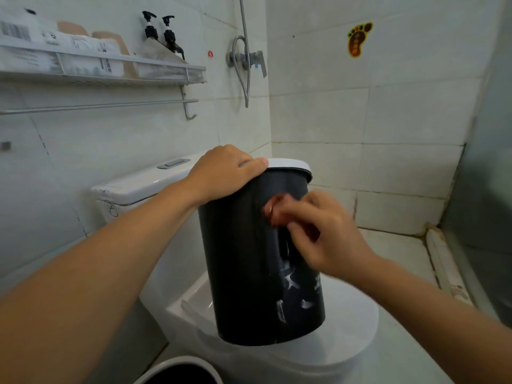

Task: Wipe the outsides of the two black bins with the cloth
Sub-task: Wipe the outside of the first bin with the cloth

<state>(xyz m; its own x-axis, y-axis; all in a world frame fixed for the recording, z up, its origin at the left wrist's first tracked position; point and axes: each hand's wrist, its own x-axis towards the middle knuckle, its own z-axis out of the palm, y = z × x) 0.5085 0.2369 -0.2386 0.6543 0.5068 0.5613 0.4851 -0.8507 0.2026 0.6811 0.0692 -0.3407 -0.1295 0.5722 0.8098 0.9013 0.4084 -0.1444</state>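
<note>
Black cylindrical plastic bin (249, 259) with a white rim stands on the closed white toilet lid (352, 328), long axis near vertical, top tilted slightly right. Right hand (329, 234), blurred, pinches a reddish-brown cloth (274, 212) against its side. Left hand (224, 173) curls over the far rim, gripping it.

Bin (249, 259): centre of view, standing tilted on the closed toilet lid (352, 314)
Left hand (224, 173): on the bin's top rim, at its 11 o'clock edge
Right hand (329, 231): against the bin's side at 3 o'clock, with the cloth (277, 212) between fingers and wall
Toilet tank (144, 184): behind the bin, toward 10 o'clock
Second bin (180, 370): on the floor at 7 o'clock, before the toilet, cut by the lower edge
Wall shelf (110, 65): at 10 o'clock above the tank; two pump bottles (163, 34) on its right end
Towel rail (97, 106): just under the shelf
Shower valve (246, 59): at 12 o'clock, right of the shelf
Foot sticker (358, 38): on the wall at 1 o'clock
</note>
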